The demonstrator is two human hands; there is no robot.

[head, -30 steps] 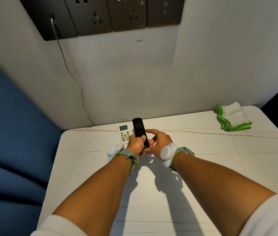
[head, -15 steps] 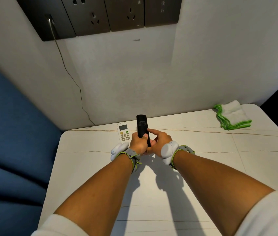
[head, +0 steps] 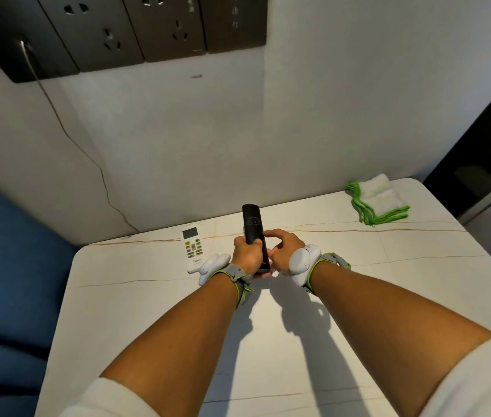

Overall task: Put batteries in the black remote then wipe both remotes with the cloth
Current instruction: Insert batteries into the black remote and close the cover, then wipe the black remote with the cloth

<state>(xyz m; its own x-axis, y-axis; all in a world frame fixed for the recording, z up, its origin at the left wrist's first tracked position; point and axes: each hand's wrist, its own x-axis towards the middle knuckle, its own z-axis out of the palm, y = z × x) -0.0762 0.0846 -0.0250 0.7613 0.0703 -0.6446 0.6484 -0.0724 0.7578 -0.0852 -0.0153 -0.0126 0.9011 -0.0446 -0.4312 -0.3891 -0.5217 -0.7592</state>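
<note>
Both hands hold the black remote (head: 253, 225) above the table, its back side with small print facing me and its far end pointing at the wall. My left hand (head: 245, 255) grips its lower half, thumb pressed on the back. My right hand (head: 283, 251) curls round its right side and lower end. The white remote (head: 192, 246) lies face up on the table just left of my left hand. The white cloth with green edging (head: 376, 201) lies folded at the table's far right corner. No batteries are visible.
The white marble-look table (head: 388, 266) stands against a grey wall with dark socket panels (head: 136, 28); a thin cable (head: 87, 155) hangs down from them behind the table. A blue sofa (head: 6, 266) borders the table's left edge.
The black remote has been raised and turned more upright, pointing straight toward the wall. Both hands keep hold of it; my right fingers shifted along its side.
</note>
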